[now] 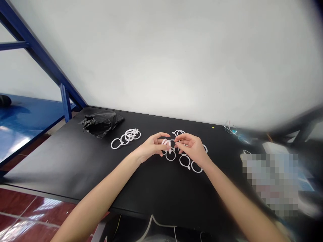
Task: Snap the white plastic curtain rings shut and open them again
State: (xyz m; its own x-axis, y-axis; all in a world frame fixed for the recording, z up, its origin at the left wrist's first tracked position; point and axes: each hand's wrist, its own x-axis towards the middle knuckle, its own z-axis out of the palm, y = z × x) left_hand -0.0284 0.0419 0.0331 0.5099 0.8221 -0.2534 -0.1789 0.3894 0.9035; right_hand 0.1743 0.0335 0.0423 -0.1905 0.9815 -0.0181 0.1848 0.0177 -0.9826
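Over the middle of the black table, my left hand (152, 147) pinches a white plastic ring (166, 144) that looks like a curtain ring, possibly more than one. Close to its right, my right hand (193, 147) has thumb and forefinger brought together; what they hold, if anything, is too small to make out. Several similar loose white rings (185, 161) with small eyelets lie under and around both hands, some partly hidden by my right hand. Left of my left hand, a cluster of overlapping white rings (130, 135) rests on the table.
A crumpled black plastic bag (102, 123) lies at the back left of the black table (75, 161). To the right are a thin clear loop (230, 129) and a blurred, pixelated pack (272, 185). A white wall stands behind; a blue metal frame (47, 57) rises at left.
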